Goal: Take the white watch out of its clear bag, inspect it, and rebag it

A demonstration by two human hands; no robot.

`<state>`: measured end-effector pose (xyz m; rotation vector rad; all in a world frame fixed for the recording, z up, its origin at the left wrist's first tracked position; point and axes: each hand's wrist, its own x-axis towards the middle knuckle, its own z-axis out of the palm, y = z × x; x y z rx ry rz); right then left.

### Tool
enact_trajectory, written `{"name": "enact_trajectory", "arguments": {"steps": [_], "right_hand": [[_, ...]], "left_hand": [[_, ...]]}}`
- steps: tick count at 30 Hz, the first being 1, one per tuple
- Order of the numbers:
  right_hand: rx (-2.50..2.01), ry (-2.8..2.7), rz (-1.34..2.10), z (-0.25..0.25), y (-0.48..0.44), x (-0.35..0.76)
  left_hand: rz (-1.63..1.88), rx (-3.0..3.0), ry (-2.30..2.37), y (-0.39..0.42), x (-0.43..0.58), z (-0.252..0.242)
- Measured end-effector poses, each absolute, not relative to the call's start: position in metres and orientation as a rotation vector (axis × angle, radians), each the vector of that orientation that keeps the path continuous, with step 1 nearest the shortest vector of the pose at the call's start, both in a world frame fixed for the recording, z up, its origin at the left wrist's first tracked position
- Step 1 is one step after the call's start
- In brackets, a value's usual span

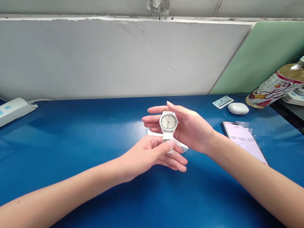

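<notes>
A white wristwatch (168, 122) with a round pale dial is held upright above the table, its face toward me. My left hand (148, 152) pinches the lower part of its strap between thumb and index finger, the other fingers stretched out. Behind and beside the watch case is my right hand (190, 126), open, with fingers extended to the left and the palm turned toward the watch. Whether the right fingers touch the case, I cannot tell. Under the hands lies a white and silvery item (184, 147), mostly hidden by them.
The blue table (86, 129) meets a grey wall panel. At right are a phone (242, 139) showing a timer, a white earbud case (238, 108), a card (223, 102) and a drink bottle (281, 81). A white power strip (3, 116) lies at left.
</notes>
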<state>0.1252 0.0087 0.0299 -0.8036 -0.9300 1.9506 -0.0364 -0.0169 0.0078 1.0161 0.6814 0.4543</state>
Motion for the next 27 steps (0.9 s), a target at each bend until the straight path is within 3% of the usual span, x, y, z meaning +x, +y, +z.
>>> {"name": "enact_trajectory", "arguments": {"steps": [10, 27], "right_hand": [[-0.69, -0.935, 1.974, 0.0357, 0.0088, 0.1281], [-0.928, -0.705, 1.925, 0.0361, 0.011, 0.1262]], "left_hand": [[0.464, 0.965, 0.744, -0.0101, -0.0377, 0.0051], [0.473, 0.873, 0.746, -0.011, -0.0376, 0.0104]]}}
